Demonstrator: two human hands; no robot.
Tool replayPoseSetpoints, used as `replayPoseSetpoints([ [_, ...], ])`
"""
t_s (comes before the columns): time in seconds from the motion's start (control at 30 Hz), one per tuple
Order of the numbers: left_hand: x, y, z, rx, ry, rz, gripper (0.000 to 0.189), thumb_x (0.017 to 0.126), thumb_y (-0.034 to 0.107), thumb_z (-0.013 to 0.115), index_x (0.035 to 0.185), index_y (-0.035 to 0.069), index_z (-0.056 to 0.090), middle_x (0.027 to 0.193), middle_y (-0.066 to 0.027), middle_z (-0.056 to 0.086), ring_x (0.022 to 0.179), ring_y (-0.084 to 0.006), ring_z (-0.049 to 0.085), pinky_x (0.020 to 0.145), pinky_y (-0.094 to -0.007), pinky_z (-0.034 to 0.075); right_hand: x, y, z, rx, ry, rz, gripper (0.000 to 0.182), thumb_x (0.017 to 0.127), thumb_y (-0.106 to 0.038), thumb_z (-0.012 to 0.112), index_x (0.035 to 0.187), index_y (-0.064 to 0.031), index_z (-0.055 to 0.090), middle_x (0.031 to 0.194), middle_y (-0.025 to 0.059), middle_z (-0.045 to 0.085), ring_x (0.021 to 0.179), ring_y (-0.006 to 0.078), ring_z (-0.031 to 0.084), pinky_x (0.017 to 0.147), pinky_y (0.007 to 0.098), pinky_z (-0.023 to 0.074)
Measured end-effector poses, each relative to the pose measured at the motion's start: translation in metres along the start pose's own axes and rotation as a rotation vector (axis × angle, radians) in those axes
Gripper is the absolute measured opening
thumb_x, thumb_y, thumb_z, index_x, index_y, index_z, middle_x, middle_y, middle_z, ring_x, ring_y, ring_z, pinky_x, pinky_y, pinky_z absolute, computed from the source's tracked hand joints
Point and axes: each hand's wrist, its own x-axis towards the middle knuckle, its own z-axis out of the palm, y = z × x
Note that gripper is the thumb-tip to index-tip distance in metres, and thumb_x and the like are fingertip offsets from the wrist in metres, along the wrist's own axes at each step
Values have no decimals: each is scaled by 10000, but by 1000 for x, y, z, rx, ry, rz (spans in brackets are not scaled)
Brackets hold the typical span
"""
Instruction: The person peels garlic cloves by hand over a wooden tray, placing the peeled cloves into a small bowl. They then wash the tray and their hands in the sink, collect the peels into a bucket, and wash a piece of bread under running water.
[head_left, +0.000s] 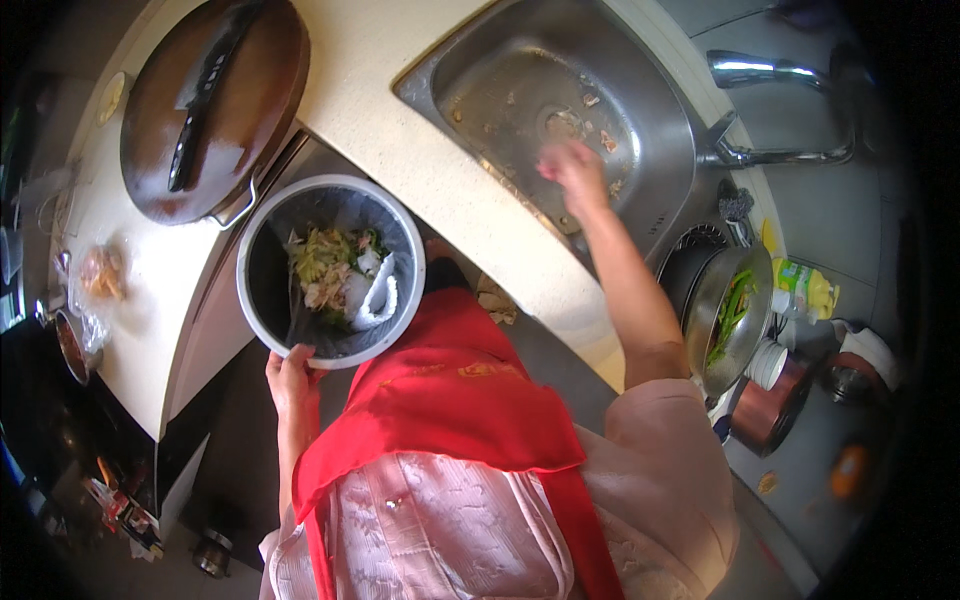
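My left hand (294, 369) grips the lower left rim of a round trash bin (256, 330). The bin has a clear plastic liner and holds food scraps (326, 266) and white crumpled waste. Blurred, my right hand (574, 169) is inside the stainless steel sink (517, 79), close to the drain (562, 124). Its fingers are curled, and whether they hold anything cannot be told. Small wet scraps (608, 141) lie on the sink bottom around the hand.
A knife (196, 124) lies on a round wooden chopping board (262, 97) at the upper left. A chrome faucet (795, 156) stands beyond the sink. Right of my arm are a metal bowl with green vegetables (731, 315) and a yellow bottle (806, 289). A bagged item (103, 274) sits on the left counter.
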Motion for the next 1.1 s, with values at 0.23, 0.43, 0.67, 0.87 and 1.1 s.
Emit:
replayPoseSetpoints([
  [0.23,11,0,16,-3,85,-59,134,721,-40,534,832,30,506,631,-56,523,463,-161,511,424,-283,476,124,170,-157,-468,415,438,378,814,-217,587,1140,-28,563,1116,113,606,996,279,585,817,357,478],
  [0.43,15,-1,19,-17,151,-99,150,711,-54,526,814,50,495,637,-30,475,512,-180,521,453,-327,506,135,70,-128,-987,508,-146,307,827,-229,564,1101,-98,607,1196,131,572,995,306,590,858,373,459],
  [0.67,19,-6,13,6,142,-105,157,711,-36,534,840,52,509,625,-24,477,506,-170,529,431,-314,506,70,-30,-96,-960,462,-122,210,807,-254,589,861,-62,653,879,154,657,798,336,631,685,417,500],
  [0.87,14,5,22,-2,84,-63,141,724,-2,553,847,50,507,635,-21,468,500,-156,499,478,-306,504,97,-108,-219,-336,1047,-495,321,843,-256,574,998,22,613,942,164,623,929,284,590,875,386,424],
  [1.1,15,0,10,28,111,-81,117,740,-1,540,821,68,492,621,-19,471,499,-152,516,486,-311,532,40,-93,-148,-675,468,-240,167,876,-129,539,961,-28,641,830,96,665,814,149,615,766,257,437],
])
